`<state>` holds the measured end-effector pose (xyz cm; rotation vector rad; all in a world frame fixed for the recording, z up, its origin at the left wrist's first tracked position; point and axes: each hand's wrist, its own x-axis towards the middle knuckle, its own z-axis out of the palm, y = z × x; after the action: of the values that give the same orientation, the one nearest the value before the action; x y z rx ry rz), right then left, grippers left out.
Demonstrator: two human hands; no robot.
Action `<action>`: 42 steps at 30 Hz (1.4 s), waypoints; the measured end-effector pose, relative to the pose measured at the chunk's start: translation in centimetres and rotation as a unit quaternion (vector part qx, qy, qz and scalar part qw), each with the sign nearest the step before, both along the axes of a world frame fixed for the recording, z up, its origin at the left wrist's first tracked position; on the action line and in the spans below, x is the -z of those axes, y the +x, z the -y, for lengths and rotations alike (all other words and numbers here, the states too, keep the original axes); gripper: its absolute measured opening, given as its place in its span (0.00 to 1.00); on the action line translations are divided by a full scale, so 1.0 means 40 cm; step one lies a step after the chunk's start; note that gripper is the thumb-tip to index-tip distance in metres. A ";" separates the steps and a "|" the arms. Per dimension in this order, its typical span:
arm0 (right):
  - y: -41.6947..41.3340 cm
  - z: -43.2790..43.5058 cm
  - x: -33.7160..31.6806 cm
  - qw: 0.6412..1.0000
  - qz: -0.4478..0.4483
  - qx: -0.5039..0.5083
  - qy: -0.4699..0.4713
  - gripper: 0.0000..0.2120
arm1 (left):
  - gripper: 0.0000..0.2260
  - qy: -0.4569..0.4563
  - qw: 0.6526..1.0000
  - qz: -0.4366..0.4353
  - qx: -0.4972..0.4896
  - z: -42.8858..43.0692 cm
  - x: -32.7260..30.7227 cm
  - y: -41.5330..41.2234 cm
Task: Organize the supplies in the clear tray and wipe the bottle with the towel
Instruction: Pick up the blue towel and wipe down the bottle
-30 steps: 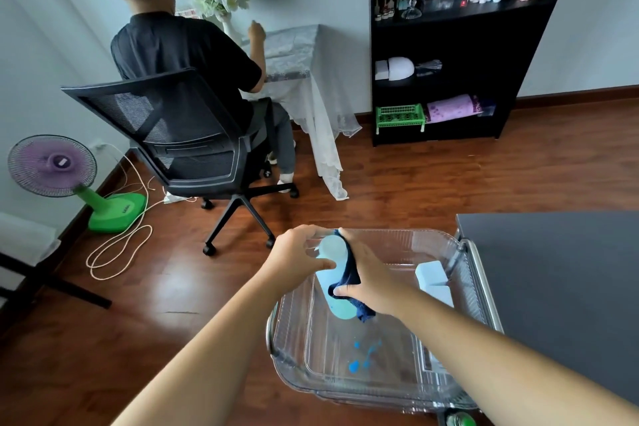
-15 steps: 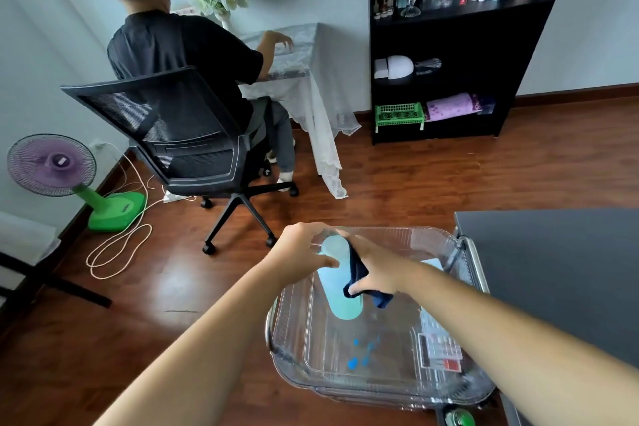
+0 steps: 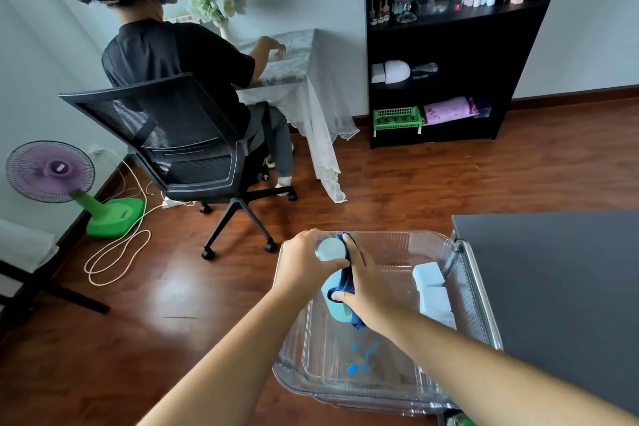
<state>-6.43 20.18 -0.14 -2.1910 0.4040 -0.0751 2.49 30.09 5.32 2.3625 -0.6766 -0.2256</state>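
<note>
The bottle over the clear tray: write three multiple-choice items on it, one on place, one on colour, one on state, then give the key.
1. Where is the bottle?
A. On the black shelf
B. Held above the clear tray
C. On the floor by the fan

2. What colour is the towel against the bottle?
A. Dark blue
B. Pink
C. White

3. How is the bottle being handled?
A. It lies untouched in the tray
B. One hand alone holds it
C. The left hand has a grip on its top end while the right hand presses the towel to its side

Key: 1 B, both hands hold it up over the tray's open top. 2 A, the cloth under the right hand is navy. 3 C, left fingers wrap the upper end and the right hand covers the towel.
</note>
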 end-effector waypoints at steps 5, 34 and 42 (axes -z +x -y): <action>0.016 0.085 -0.017 0.993 -0.036 -0.111 0.020 0.50 | 0.20 0.026 0.993 -0.062 0.095 -0.009 -0.024 0.043; 0.035 0.109 0.001 0.982 -0.092 -0.088 0.140 0.47 | 0.22 -0.030 0.992 -0.097 0.073 -0.030 0.003 0.057; -0.007 0.104 0.018 0.972 -0.033 0.045 0.229 0.40 | 0.31 -0.048 0.996 -0.061 0.045 -0.066 0.028 0.044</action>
<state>-6.69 16.01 -0.84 -1.7231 0.5029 0.0403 4.26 32.73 4.19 2.2086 -0.7198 -0.3654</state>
